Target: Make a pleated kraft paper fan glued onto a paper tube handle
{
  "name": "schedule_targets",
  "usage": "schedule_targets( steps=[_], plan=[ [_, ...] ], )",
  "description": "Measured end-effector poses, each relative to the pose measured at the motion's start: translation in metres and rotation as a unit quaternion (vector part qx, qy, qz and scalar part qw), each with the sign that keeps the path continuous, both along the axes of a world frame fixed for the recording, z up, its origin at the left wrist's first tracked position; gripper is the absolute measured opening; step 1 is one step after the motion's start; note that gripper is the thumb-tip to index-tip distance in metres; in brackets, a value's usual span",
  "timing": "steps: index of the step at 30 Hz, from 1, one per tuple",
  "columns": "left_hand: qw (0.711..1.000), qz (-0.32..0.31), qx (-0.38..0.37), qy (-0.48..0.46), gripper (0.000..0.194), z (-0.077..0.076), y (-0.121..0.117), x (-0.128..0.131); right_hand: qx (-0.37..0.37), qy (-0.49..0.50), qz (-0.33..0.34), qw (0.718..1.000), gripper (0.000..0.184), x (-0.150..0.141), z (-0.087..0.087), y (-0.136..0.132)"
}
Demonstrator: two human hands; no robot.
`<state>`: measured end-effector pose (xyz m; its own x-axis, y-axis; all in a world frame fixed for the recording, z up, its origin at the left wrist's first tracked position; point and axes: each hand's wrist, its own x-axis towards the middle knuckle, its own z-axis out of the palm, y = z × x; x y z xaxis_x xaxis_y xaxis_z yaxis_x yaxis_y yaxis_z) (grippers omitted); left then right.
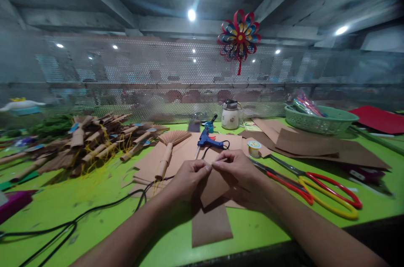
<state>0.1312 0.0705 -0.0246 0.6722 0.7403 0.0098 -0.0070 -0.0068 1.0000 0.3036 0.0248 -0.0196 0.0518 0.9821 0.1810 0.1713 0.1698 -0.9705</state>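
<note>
My left hand (190,178) and my right hand (237,170) meet over the table, thumbs and fingertips pinched together. Between them they grip the upper edge of a brown paper piece (216,189), which hangs tilted below the fingers. Under it lies a brown paper strip (211,229). Left of my hands rests a small folded-paper fan (166,155) with a rolled paper handle and yellow threads. Just beyond the fingers, a blue glue gun (210,141) lies on brown paper sheets. A small spool (253,148) sits right of it.
Scissors with red and yellow handles (331,195) lie at the right, near brown sheets (306,145) and a green basket (320,120). Many paper fans (97,145) are heaped at the left. A black cord (94,208) crosses the green table (120,233). A white bottle (230,117) stands behind.
</note>
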Motion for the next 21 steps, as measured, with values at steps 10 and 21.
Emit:
schedule_targets(
  steps=[10,21],
  plan=[
    [0.999,-0.035,-0.024,-0.008,0.037,0.0011,0.0037,-0.0001,-0.007,0.062,0.015,0.998,0.027,0.0025,-0.0055,0.0035],
    [0.999,-0.015,-0.039,-0.033,0.037,-0.0038,-0.0003,0.0,-0.028,0.092,0.018,0.995,0.025,0.0055,-0.006,0.003]
  ],
)
